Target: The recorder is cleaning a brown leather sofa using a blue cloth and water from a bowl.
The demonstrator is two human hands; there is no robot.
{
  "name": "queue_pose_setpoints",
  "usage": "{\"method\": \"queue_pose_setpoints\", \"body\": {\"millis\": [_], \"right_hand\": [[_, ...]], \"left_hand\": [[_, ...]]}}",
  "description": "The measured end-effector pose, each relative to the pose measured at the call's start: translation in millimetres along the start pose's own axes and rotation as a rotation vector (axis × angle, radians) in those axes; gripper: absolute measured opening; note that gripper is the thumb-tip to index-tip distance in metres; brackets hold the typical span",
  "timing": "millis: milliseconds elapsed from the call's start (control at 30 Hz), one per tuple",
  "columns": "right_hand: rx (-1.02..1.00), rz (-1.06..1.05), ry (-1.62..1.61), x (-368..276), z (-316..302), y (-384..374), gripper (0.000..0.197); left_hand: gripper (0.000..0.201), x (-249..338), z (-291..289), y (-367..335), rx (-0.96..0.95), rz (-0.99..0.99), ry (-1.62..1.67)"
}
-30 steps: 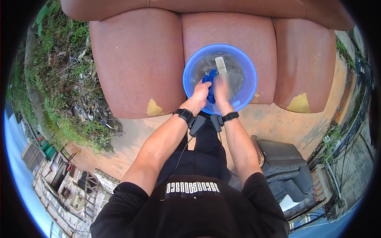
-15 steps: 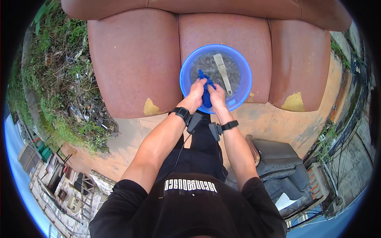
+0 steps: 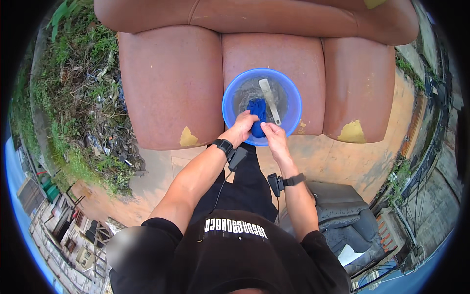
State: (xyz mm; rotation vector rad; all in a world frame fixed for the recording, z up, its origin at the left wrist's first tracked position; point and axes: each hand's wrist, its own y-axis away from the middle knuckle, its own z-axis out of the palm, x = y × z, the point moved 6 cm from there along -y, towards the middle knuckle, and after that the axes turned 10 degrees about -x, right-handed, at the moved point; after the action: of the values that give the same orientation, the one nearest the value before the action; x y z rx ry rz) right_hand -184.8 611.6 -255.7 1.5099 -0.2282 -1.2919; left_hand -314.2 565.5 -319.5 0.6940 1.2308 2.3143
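A round blue plastic basin [image 3: 295,113] holding murky grey water [image 3: 243,94] sits on the middle seat of the sofa. My left hand [image 3: 241,126] is closed on a wet, bunched blue cloth [image 3: 258,110] at the basin's near side. On its other side, my right hand [image 3: 275,137] pinches the cloth's edge between thumb and fingers. The cloth's upper part hangs over the water, and its lower end is close to the near rim. A pale flat tool with a long, tapering handle [image 3: 269,98] lies slanted in the basin, right of the cloth.
The brown sofa [image 3: 171,83] has torn yellowish patches along its front edge. A dark worn armchair [image 3: 338,215] stands behind my right arm. Weeds and litter [image 3: 105,112] lie left of the sofa. Black devices [image 3: 238,159] with cables are strapped to both wrists.
The cloth is spread wider and bunched higher between my hands. My right hand has drawn back toward me and rightward, out to the cloth's edge. The whole view has shifted slightly.
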Motion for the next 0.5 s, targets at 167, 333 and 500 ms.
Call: {"method": "queue_pose_setpoints", "body": {"millis": [167, 333, 500], "right_hand": [[0.187, -0.263, 0.200, -58.6, -39.4, 9.2, 0.041], [-0.103, -0.234, 0.065, -83.6, -25.0, -22.6, 0.061], [-0.351, -0.084, -0.349, -29.4, -42.9, -45.5, 0.061]], "left_hand": [[0.039, 33.5, 38.9, 60.8, -0.025, 0.124, -0.242], [0.053, 55.8, 65.7, 111.6, -0.174, 0.156, -0.317], [0.049, 64.7, 100.3, 131.1, -0.295, 0.262, -0.125]]}}
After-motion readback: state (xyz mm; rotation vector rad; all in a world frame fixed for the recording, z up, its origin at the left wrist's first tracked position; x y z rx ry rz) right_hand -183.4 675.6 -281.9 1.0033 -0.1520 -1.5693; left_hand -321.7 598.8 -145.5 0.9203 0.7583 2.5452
